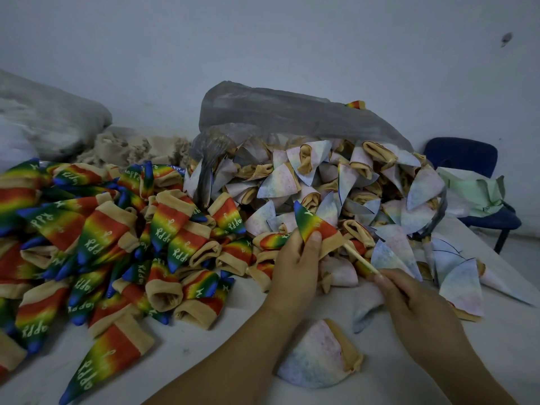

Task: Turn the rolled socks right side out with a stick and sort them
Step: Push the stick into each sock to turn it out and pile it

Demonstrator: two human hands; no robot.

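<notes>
My left hand (295,267) pinches a rainbow sock (314,226) with white lettering, thumb on its red band, tip pointing up. My right hand (415,305) grips a thin wooden stick (361,260) whose far end goes into the sock's tan cuff. A large pile of rainbow socks (96,241) covers the table's left side. Pale inside-out socks (336,188) spill from a clear plastic bag (277,112) behind my hands. One pale sock (315,358) lies on the table between my forearms.
The white table (204,363) shows bare at the front. A blue chair (467,182) carrying pale green cloth (473,194) stands at the right beyond the table. Grey sacks (49,118) and beige fabric (131,147) lie against the back wall at left.
</notes>
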